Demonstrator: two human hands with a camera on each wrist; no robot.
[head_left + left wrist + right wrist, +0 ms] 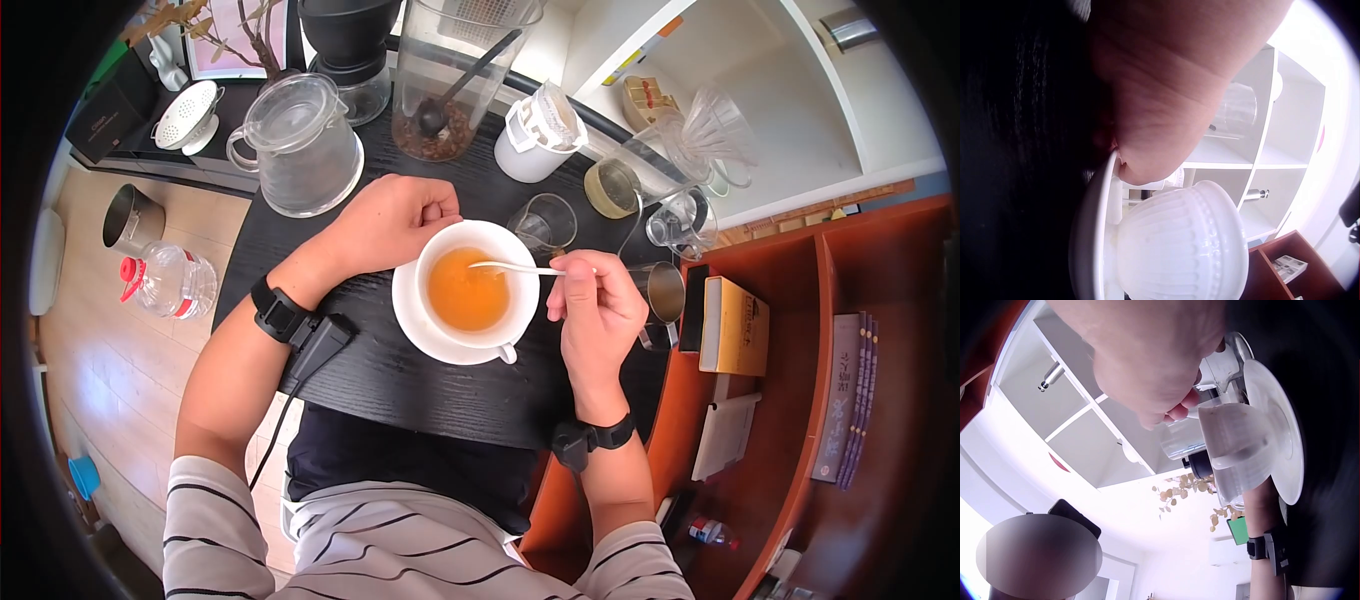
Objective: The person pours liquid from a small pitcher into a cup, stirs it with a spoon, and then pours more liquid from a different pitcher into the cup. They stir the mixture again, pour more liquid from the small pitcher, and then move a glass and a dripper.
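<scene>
A white cup [520, 270] of orange-brown liquid stands on a white saucer [408, 315], its handle toward the person. My right hand [600, 305] pinches the end of a white spoon [525, 268] whose bowl dips into the liquid. At the saucer's far left edge, my left hand [395, 222] grips the rim with curled fingers. In the left wrist view the saucer's edge [1100, 212] meets that hand [1166, 94], with the ribbed cup [1179, 244] close by. The right wrist view has the right hand [1147, 362] above the cup [1235, 450].
On the black table [450, 410], a lidded glass server [305, 150], a tall container of beans [435, 130] and a white cup with a drip bag [540, 135] stand behind. Small glass [545, 222] and metal pitcher [662, 290] are near the right hand. A wooden bookshelf [790, 400] borders the right.
</scene>
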